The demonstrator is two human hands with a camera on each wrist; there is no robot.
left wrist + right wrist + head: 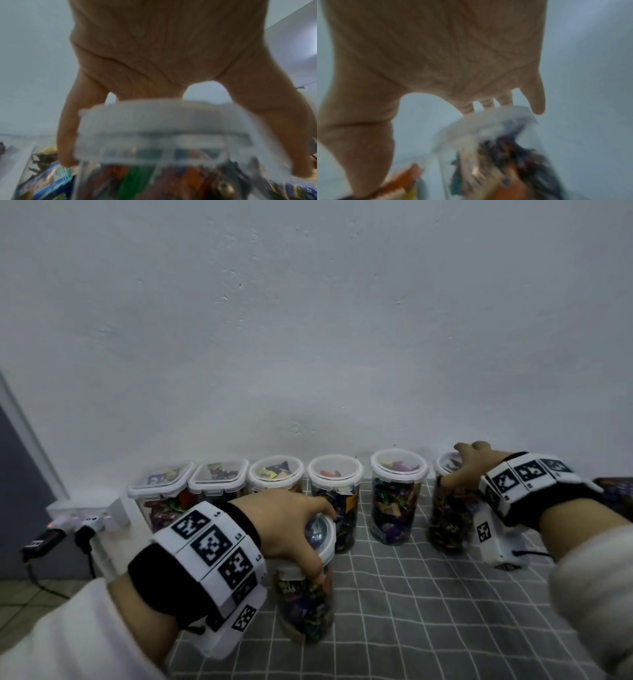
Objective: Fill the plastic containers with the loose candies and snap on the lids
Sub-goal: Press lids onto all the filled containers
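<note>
My left hand [291, 529] grips the white lid [325, 539] of a tall clear round container [308, 604] packed with wrapped candies, near the table's front left. The left wrist view shows my palm [163, 54] over that lid [163, 121], with thumb and a finger down its sides. At the right end of a row of containers along the wall, my right hand [476, 467] holds the top of another candy-filled container [448, 518], thumb down its side. That view is blurred: my right hand [436, 54] is above the lid [488, 128].
Along the wall stand several lidded, candy-filled containers: two square ones [161, 481] at the left, then round ones [399, 470]. A grey checked cloth [411, 611] covers the table. A power strip with plugs [85, 518] sits at the left. A dark bag [616, 491] lies at the right edge.
</note>
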